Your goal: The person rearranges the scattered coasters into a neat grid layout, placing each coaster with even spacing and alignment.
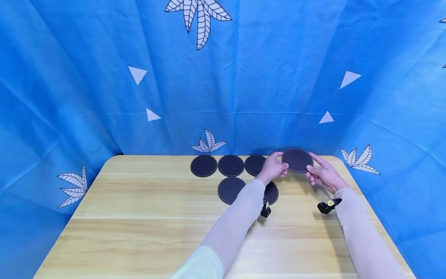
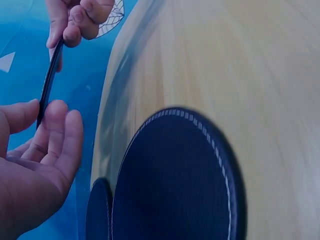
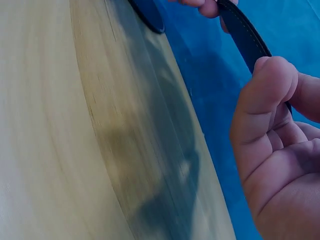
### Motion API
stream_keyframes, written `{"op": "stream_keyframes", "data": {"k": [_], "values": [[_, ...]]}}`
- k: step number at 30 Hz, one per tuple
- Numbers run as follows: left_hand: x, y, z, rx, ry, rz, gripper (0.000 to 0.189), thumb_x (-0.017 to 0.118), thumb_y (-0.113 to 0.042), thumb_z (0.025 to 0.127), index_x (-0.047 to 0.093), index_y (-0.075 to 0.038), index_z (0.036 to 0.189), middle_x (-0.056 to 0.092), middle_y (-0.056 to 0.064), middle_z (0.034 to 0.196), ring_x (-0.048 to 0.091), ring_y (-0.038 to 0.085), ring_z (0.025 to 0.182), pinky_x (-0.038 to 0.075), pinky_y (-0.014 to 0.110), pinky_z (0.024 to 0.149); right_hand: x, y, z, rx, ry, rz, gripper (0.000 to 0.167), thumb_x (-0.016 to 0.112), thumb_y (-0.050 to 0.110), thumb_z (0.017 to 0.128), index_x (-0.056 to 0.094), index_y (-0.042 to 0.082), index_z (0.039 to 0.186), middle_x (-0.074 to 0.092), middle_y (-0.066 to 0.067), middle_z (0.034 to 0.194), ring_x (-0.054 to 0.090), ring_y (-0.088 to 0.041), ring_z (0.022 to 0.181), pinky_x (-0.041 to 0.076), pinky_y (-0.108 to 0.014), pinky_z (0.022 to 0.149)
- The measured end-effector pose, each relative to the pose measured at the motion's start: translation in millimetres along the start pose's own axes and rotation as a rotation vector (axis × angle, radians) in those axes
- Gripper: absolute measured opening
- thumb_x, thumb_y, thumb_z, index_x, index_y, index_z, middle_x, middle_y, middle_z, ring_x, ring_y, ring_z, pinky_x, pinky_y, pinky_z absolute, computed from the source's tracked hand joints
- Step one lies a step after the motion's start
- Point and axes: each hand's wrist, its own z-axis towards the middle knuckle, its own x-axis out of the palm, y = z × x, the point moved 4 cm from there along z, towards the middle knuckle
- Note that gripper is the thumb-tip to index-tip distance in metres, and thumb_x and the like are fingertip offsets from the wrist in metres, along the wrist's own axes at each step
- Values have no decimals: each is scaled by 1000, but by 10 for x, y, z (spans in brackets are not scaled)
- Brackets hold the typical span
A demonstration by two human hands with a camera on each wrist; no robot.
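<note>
Between both hands a round black coaster [image 1: 297,160] with a stitched edge is held up over the table's far right part. My left hand [image 1: 273,167] pinches its left edge between thumb and fingers; my right hand [image 1: 325,173] pinches the right edge. Edge-on, the same coaster [image 2: 51,80] appears in the left wrist view with a hand at each end. Three more coasters lie in a row along the back, the leftmost coaster [image 1: 203,166] fully visible. In front of them lie a coaster [image 1: 231,190] and another coaster [image 1: 271,192], partly hidden by the left forearm.
The light wooden table [image 1: 139,201] ends at the back against a blue curtain [image 1: 244,77] printed with leaves and triangles. The curtain also hangs along both sides. Each wrist carries a small black camera mount, such as the right mount [image 1: 327,206].
</note>
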Motion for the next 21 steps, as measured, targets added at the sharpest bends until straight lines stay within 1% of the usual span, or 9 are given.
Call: {"op": "stream_keyframes", "data": {"k": [5,7,11,13,17,19,21], "values": [[-146,-17,-26,22,51,-57,63,67,6,92,47,-6,150,61,3,75,54,14,55,55,27,57,127,-16,37,-12,63,46,84,49,0,105,-13,15,161,67,-10,75,61,-14,60,54,-26,53],[-187,-20,-41,35,69,-63,64,67,6,93,45,-6,152,60,3,74,53,14,54,55,26,56,169,-16,43,-20,79,57,85,49,0,105,-13,15,161,67,-10,75,61,-14,60,54,-26,53],[-239,-23,-61,60,100,-69,66,65,4,94,41,-8,155,63,6,74,54,14,54,56,25,55,237,-3,41,-47,96,68,83,47,0,106,-13,15,161,67,-9,74,62,-14,60,54,-26,52],[-254,-29,-71,56,132,-96,69,64,5,95,37,-9,157,65,8,74,54,14,53,56,26,54,270,3,41,-56,99,73,83,46,-1,106,-14,15,161,67,-9,74,62,-14,60,54,-25,52],[-259,-53,-97,32,192,-150,76,62,7,95,30,-15,161,64,11,71,56,15,52,55,26,53,335,8,46,-72,102,85,82,44,-2,106,-15,15,161,67,-9,74,62,-13,60,54,-25,52],[-254,-72,-113,29,209,-160,80,61,7,95,26,-17,162,63,11,70,57,16,52,55,26,53,364,11,48,-76,93,82,82,44,-2,106,-13,16,161,67,-8,73,62,-13,60,54,-24,52],[-252,-93,-133,36,221,-145,82,61,7,95,22,-18,163,62,12,69,57,16,53,54,27,53,390,9,46,-77,85,80,82,45,-2,106,-12,17,162,67,-8,73,62,-13,60,53,-24,52]]}}
